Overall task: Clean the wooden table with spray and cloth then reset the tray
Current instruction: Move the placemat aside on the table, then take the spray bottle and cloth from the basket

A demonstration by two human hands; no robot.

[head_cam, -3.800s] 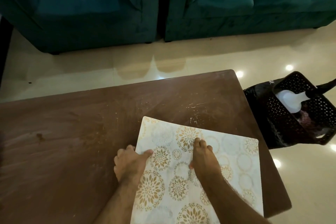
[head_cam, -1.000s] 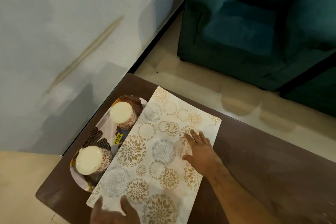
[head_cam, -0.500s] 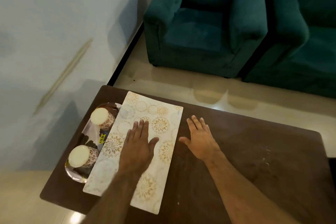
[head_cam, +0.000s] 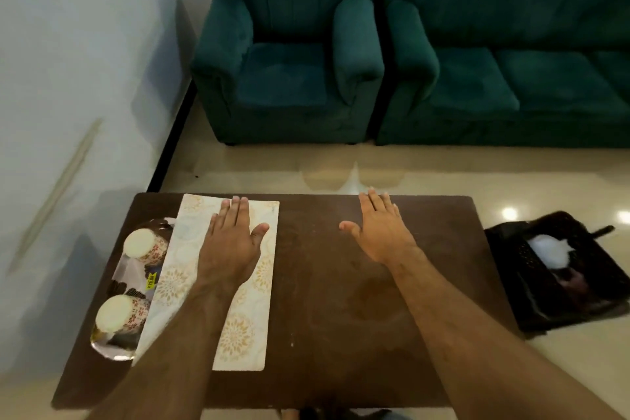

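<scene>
Head view, left to right. A tray (head_cam: 117, 346) sits at the far left of the table (head_cam: 341, 283), to the left of our left fingers. It holds two cups (head_cam: 145, 246), both turned mouth down, and a yellow tag (head_cam: 150, 282) between them; whatever else lies in it is hidden.

The placemat (head_cam: 245, 324) lies just beside the tray, its left edge lapping over the tray rim. Our left hand (head_cam: 231, 242) lies flat on it, fingers straight and together, holding nothing. We judge the step in hand to be clearing the table top for cleaning.

- Keep the palm flat on the placemat so it slides without buckling.
- Do not push it further left; it may nudge the cups.

Our right hand (head_cam: 381, 235) rests open on, or just above, the bare wood, fingers straight, thumb out; we cannot tell which. The dull marks near this hand's wrist suggest wiping is not yet done.

To the right of the right fingers, off the table on the floor, stands a black basket (head_cam: 511, 283). It holds a white object (head_cam: 552, 251), possibly the cloth or the spray; we cannot tell which. We should reach there next.
</scene>
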